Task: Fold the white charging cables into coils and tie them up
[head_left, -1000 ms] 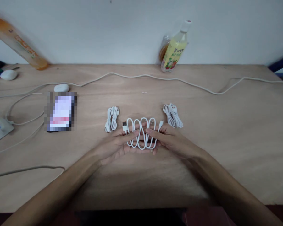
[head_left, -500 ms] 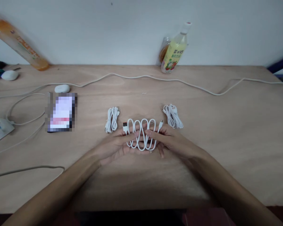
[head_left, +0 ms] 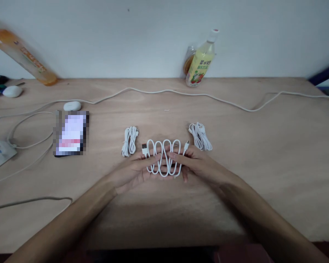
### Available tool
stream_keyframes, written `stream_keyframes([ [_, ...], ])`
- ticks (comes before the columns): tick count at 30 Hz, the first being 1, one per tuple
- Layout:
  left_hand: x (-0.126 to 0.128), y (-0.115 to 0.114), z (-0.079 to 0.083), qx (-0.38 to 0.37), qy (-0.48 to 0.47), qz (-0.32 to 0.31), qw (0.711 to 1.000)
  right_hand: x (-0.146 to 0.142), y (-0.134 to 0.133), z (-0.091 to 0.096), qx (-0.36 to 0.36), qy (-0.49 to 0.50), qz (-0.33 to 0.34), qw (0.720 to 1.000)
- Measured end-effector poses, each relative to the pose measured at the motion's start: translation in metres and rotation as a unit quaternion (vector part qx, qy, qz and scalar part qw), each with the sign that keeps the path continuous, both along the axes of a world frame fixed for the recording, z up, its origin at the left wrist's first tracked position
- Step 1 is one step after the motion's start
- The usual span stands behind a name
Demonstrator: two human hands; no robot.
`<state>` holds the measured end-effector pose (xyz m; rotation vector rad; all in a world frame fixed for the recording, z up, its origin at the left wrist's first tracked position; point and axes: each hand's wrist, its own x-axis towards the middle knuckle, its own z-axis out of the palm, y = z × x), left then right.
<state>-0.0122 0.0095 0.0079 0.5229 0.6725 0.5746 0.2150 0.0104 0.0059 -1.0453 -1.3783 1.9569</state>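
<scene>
At the wooden table [head_left: 276,146], we judge that we are at the step of keeping a cable folded in even loops; the next move would call for a steady pinch so that none slip. Our left hand [head_left: 134,168] and right hand [head_left: 197,162] both grip the white cable [head_left: 166,157], thumbs on top, fingers beneath. It lies between our palms, across the fingers, in the near middle. Just beyond the hands sit the right bundle [head_left: 200,136] and left bundle [head_left: 130,141]. The larger plug [head_left: 144,148] sticks out left, the smaller plug [head_left: 186,146] right.
</scene>
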Motion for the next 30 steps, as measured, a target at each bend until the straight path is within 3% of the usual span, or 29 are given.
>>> stream_keyframes([
  [7,0.001,0.000,0.002,-0.018,-0.006,0.017,1.000,-0.001,-0.004,-0.007,-0.062,0.014,-0.086,0.994],
  [11,0.003,0.002,0.004,-0.010,-0.012,0.019,1.000,-0.002,-0.002,-0.009,-0.085,0.067,-0.051,0.993],
  [18,0.001,0.008,0.005,-0.019,-0.060,0.003,0.998,-0.003,-0.003,-0.015,-0.069,0.053,-0.074,0.993],
  [22,0.000,0.008,0.005,-0.017,-0.068,0.001,0.998,-0.001,-0.007,-0.021,-0.060,0.025,-0.121,0.990],
  [30,-0.002,0.009,0.002,-0.017,-0.086,-0.014,0.996,-0.006,-0.010,-0.006,-0.050,0.001,-0.150,0.987],
])
